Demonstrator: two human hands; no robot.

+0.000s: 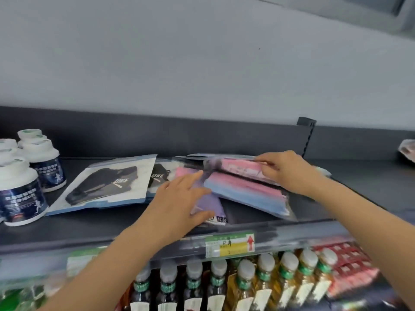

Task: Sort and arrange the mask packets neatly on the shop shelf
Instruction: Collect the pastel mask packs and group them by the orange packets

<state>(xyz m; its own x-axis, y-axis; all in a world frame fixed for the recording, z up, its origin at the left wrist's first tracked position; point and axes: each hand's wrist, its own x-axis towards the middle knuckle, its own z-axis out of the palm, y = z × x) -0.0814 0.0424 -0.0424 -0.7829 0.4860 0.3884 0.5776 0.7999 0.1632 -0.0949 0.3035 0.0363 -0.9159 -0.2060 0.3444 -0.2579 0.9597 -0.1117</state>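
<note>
Head view: a dark grey shelf (89, 227) with a smooth matte top runs from left to right below a pale plain wall. The mask packets lie in a loose overlapping spread at its middle, all flat and rectangular in glossy clear plastic.

The left hand (179, 205) lies flat on a purple packet (213, 205), with its fingers straight and spread and the thumb stretched along the packet's near edge. Its fingertips reach the left corner of a pink-and-blue packet (242, 191). This one lies askew over the purple one, and its colour fades from pink at the far side to blue at the near side.

Just beyond it lies a pink packet (235, 168) with blurred pale lettering. The right hand (289, 171) has curled fingers and pinches this packet at its far right edge.

To the left lies a larger packet (105, 185), pale, showing a black mask with white print. A second of the same kind (159, 173) is partly hidden beside it.

At the far left stand squat round white bottles (20, 194) with ribbed caps and dark blue labels.

A green and yellow price tag (230, 244) sits in the clear strip on the shelf's front. Below it is a row of slim drink bottles (265, 279) with grey caps, and red packets (350, 265) lie at the right.
</note>
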